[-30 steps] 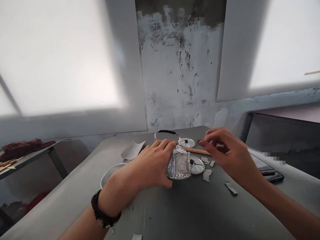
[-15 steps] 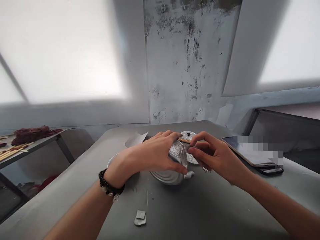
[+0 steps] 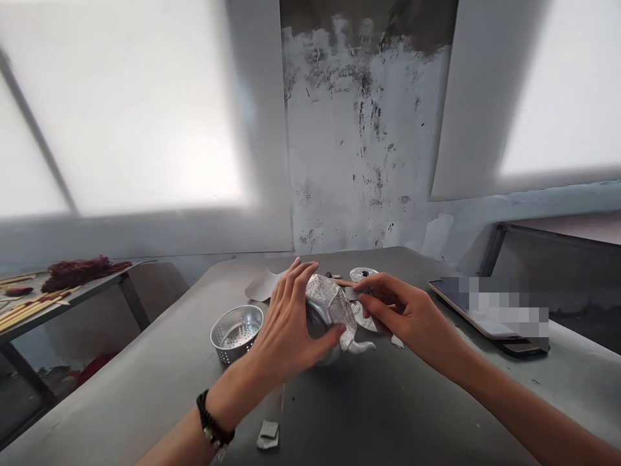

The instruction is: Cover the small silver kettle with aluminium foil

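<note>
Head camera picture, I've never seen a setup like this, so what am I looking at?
There is no machine here. One camera, worn on a person's head, looks forward and down at their two bare hands. The left hand grips a silver faceted metal vessel with a curved spout. The right hand, close beside it, seems to pinch a small flat grey scrap. On the grey table are a round silver metal basket with holes, a round silver lid with a black knob and some pale grey fragments.
</note>
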`<state>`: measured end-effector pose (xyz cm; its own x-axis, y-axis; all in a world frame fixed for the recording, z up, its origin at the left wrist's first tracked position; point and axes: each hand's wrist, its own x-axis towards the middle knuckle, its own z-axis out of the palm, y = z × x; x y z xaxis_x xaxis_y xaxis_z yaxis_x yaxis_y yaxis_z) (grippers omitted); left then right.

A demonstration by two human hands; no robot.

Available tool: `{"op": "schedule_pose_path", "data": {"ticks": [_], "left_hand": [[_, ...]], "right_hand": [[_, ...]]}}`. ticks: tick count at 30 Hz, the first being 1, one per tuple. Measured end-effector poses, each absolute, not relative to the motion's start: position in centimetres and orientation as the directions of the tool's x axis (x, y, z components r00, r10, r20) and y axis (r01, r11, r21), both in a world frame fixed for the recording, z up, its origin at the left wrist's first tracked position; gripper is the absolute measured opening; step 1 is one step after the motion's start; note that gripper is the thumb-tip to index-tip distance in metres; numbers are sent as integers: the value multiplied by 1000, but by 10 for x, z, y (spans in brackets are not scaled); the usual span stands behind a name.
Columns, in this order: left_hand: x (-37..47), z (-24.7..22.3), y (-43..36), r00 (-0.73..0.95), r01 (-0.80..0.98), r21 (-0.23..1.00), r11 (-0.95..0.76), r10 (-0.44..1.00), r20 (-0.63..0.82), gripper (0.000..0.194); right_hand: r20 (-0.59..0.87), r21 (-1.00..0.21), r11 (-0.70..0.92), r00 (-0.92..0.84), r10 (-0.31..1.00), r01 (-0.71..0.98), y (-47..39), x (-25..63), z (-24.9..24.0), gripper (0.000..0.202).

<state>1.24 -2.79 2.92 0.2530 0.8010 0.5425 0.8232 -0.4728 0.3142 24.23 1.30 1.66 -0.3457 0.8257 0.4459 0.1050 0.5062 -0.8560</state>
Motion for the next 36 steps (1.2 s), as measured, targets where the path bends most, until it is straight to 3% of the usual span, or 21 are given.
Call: {"op": "schedule_pose_path", "data": {"ticks": [7, 12, 24, 36], "left_hand": [[20, 0, -35, 156, 771, 442, -457, 810, 566, 91], [22, -6, -30, 100, 759, 491, -428, 821, 562, 96], [24, -18, -27, 94, 755, 403, -518, 692, 716, 95], [19, -24, -25, 131, 756, 338, -561, 634, 762, 95]], "right_hand": [[503, -804, 577, -355, 788, 143, 5, 242, 20, 23], [680, -635, 698, -190, 708, 330, 17, 243, 12, 18], [786, -342, 840, -362, 501, 420, 9, 227, 6, 10], [823, -281, 873, -367, 433, 399, 2, 224, 4, 11]]}}
